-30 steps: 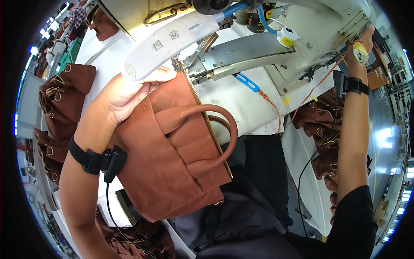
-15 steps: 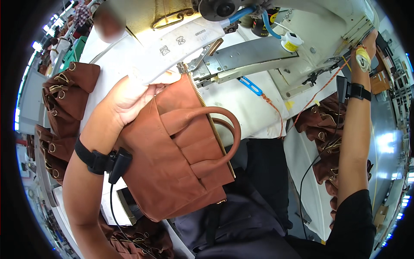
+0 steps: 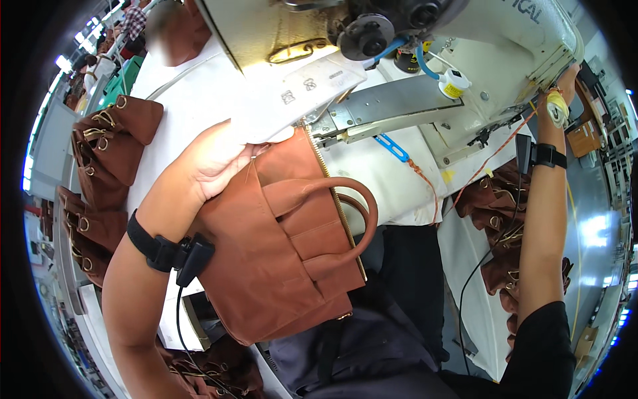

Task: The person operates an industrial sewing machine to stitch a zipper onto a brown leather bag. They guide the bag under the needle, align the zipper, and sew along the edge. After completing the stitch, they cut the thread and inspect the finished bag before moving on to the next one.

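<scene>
A brown leather handbag (image 3: 266, 259) with two rolled handles and a brass zipper (image 3: 342, 216) along its opening hangs tilted over my lap. Its upper end reaches the narrow metal arm (image 3: 392, 96) of a sewing machine. My left hand (image 3: 229, 163) grips the bag by its upper left edge, the fingertips partly hidden under a clear guard (image 3: 312, 90). The stitching point is covered too. At the far right, my right hand (image 3: 567, 78) reaches the end of the machine body (image 3: 512, 53). Its fingers are mostly hidden there, so their grip cannot be made out.
More brown bags (image 3: 109, 149) stand to the left, with others (image 3: 495, 206) heaped at the right and below. A blue threader-like tool (image 3: 391, 147) on an orange cord lies by the machine. A white oil bottle (image 3: 454, 81) sits behind the arm. Black cables trail from both wrists.
The whole view has shifted, so machine and bag appear slightly lower and further right. My left hand keeps its hold on the bag, and my right hand stays at the machine's end.
</scene>
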Action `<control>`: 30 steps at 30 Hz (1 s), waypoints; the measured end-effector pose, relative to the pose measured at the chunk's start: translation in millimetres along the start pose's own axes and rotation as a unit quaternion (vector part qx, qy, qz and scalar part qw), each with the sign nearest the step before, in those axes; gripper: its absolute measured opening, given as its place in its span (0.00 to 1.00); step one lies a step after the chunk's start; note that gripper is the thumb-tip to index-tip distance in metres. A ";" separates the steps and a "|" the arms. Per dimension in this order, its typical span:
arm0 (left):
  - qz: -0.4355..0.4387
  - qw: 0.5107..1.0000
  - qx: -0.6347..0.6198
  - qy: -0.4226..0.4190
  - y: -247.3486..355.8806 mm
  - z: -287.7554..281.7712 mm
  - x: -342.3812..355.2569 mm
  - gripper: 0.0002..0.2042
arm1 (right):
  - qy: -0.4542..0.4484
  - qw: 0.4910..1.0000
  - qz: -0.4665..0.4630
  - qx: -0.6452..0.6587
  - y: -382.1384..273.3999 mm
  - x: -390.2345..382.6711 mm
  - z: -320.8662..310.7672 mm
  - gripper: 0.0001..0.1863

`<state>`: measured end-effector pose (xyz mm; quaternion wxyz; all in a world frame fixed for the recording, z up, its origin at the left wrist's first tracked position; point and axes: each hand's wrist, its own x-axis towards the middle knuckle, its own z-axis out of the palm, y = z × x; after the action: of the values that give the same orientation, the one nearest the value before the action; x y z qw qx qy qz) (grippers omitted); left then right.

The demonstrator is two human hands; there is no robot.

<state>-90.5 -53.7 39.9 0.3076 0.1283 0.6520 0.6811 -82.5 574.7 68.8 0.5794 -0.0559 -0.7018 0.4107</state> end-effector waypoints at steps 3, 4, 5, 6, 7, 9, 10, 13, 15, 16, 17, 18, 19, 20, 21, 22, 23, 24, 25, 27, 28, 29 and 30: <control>0.003 1.000 0.001 -0.014 1.1 4.7 3.3 0.17 | -0.001 0.999 0.025 0.037 -7.6 1.7 0.8 0.29; 0.004 1.000 0.002 -0.017 1.3 5.7 3.2 0.16 | -0.001 0.998 0.033 0.047 -11.5 1.4 1.4 0.29; 0.006 1.000 0.003 -0.020 1.6 6.7 3.0 0.16 | 0.002 0.997 0.043 0.060 -14.6 -0.1 1.9 0.28; 0.007 1.000 0.006 -0.021 2.9 7.8 3.0 0.16 | 0.005 0.996 0.053 0.068 -17.7 0.1 3.9 0.28; 0.006 1.000 0.010 -0.021 3.4 9.4 2.9 0.16 | 0.007 0.995 0.064 0.076 -25.4 -6.3 6.3 0.28; 0.004 1.000 0.021 -0.016 7.1 10.8 0.5 0.16 | 0.017 0.992 0.088 0.089 -43.8 -18.3 16.5 0.33; 0.004 1.000 0.024 -0.015 7.9 11.1 -0.3 0.16 | 0.023 0.990 0.100 0.093 -48.0 -20.5 17.9 0.36; 0.005 0.999 0.023 -0.021 7.7 10.7 -3.0 0.17 | -0.014 0.995 0.084 0.055 -39.0 -11.9 9.3 0.34; -0.002 1.000 0.021 -0.023 6.1 6.9 -4.2 0.18 | 0.014 0.988 0.154 0.012 -40.7 -0.4 5.6 0.34; 0.004 0.999 0.018 -0.027 6.4 8.0 -3.0 0.18 | 0.006 0.991 0.121 -0.062 -35.3 21.5 -9.4 0.35; 0.008 0.999 0.019 -0.035 7.8 10.9 1.4 0.17 | 0.005 0.986 0.087 -0.139 -30.6 44.7 -27.5 0.35; 0.008 0.999 0.024 -0.043 10.2 13.3 4.2 0.17 | -0.005 0.978 0.057 -0.201 -33.6 66.0 -41.6 0.33; 0.006 0.999 0.036 -0.013 10.2 12.9 2.9 0.17 | -0.025 0.971 0.036 -0.235 -41.7 79.3 -37.2 0.31; 0.005 0.999 0.049 0.013 8.4 12.4 -1.1 0.17 | -0.054 0.970 0.032 -0.237 -60.5 85.9 -25.2 0.29; 0.012 0.998 0.058 0.024 8.5 17.4 0.7 0.17 | -0.076 0.968 0.030 -0.236 -99.2 94.7 -13.0 0.27; 0.006 0.997 0.011 0.082 12.0 27.0 -8.1 0.16 | -0.119 0.969 0.056 -0.212 -98.2 85.8 20.2 0.25; 0.020 0.998 0.031 0.058 12.6 24.2 -8.4 0.14 | -0.134 0.969 0.046 -0.204 -121.2 104.2 23.0 0.23; 0.023 0.997 0.058 0.049 12.1 8.5 -16.9 0.11 | -0.151 0.971 0.042 -0.180 -119.4 114.7 30.8 0.21; 0.036 0.997 0.064 0.038 6.6 3.1 -11.7 0.10 | -0.140 0.977 0.008 -0.161 -105.8 126.1 18.2 0.20; 0.048 0.995 0.084 0.014 -4.3 -3.5 5.8 0.08 | -0.126 0.983 -0.050 -0.122 -66.8 131.5 -8.1 0.18; 0.032 0.996 0.079 0.021 -4.0 -4.8 3.9 0.09 | -0.052 0.993 -0.064 -0.088 -48.1 107.7 -4.0 0.19; 0.012 0.996 0.083 0.029 -3.3 -4.6 3.6 0.08 | 0.023 0.995 -0.078 -0.056 -29.8 78.1 2.8 0.20; -0.003 0.996 0.083 0.033 -4.0 -5.7 4.4 0.08 | 0.099 0.990 -0.099 -0.027 -26.8 61.7 7.1 0.21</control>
<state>-96.3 -55.9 34.4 0.2768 0.1288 0.7162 0.6276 -97.8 587.7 133.5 0.6818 -0.0425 -0.6542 0.3245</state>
